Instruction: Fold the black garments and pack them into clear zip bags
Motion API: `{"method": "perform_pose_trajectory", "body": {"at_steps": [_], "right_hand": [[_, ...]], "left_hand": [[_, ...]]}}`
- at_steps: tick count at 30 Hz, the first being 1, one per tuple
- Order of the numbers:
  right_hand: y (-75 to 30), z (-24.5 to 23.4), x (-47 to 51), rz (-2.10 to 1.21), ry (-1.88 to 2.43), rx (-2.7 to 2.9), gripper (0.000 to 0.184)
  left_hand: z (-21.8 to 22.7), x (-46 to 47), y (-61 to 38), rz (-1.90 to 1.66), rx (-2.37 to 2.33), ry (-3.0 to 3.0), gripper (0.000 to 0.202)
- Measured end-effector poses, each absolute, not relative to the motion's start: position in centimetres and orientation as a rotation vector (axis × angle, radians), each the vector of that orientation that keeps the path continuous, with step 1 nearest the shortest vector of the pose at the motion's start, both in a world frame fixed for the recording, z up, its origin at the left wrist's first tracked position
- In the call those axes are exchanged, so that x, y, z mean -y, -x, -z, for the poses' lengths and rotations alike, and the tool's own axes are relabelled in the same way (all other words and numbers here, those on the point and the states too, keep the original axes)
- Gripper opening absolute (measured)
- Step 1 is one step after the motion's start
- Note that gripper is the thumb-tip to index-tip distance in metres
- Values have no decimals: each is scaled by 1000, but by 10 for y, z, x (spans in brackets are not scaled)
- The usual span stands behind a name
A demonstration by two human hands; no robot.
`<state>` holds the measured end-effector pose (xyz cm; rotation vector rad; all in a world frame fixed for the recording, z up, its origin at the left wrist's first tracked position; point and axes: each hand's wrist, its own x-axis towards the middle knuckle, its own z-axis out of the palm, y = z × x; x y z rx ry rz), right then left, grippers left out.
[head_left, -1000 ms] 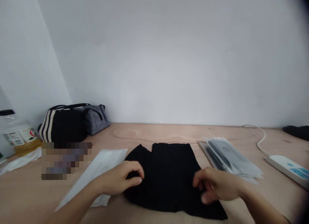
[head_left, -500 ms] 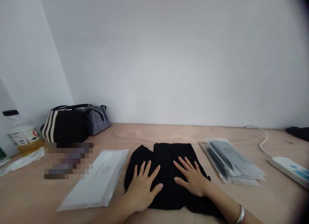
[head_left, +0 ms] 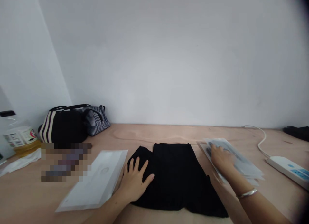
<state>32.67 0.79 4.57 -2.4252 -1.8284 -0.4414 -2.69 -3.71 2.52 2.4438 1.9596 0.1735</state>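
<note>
Two bare hands well apart over a pale plywood tabletop [head_left: 156, 134]. Left hand [head_left: 135, 183] open, fingers spread, resting flat on the near left part of a folded black cloth garment [head_left: 176, 175], gripping nothing. Right hand [head_left: 222, 159] blurred, fingers curved down onto a stack of clear plastic packets with dark contents [head_left: 238, 161]; whether it has hold of a packet, impossible to tell. Silver bangle [head_left: 246, 193] around the right wrist.

Garment flat on the tabletop, between the hands. Just left of it, a flat white sealed packet [head_left: 96, 180], beside the left hand. Farther left, a pixelated patch [head_left: 65, 161], a black bag with cream stripes [head_left: 64, 127], a navy-striped pouch [head_left: 95, 119], and a plastic bottle of yellow liquid [head_left: 20, 138]. Far right, a white power strip [head_left: 288, 169] with its white cable [head_left: 262, 142], and a dark cloth [head_left: 296, 133].
</note>
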Motion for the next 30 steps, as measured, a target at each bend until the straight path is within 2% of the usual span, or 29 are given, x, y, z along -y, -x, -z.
{"method": "perform_pose_trajectory", "body": {"at_steps": [6, 12, 15, 20, 24, 27, 30], "right_hand": [[-326, -40, -7, 760, 2503, 1667, 32], [-320, -60, -1, 869, 2357, 1658, 31], [-308, -67, 1, 916, 2141, 1761, 26], [-261, -65, 6, 741, 1310, 2226, 36], [-213, -54, 11, 517, 770, 2482, 24], [-188, -45, 14, 378, 617, 2573, 20], [-182, -39, 16, 267, 771, 2597, 22]], "left_hand": [[-25, 39, 26, -290, -1953, -2492, 67], [-28, 42, 26, -662, -1885, -2557, 51], [-31, 41, 30, -825, -1868, -2506, 44], [-39, 35, 40, -1124, -1846, -2327, 38], [-49, 33, 48, -1318, -1782, -2225, 37], [-53, 33, 52, -1351, -1730, -2219, 34], [-53, 37, 48, -1227, -1729, -2282, 32]]}}
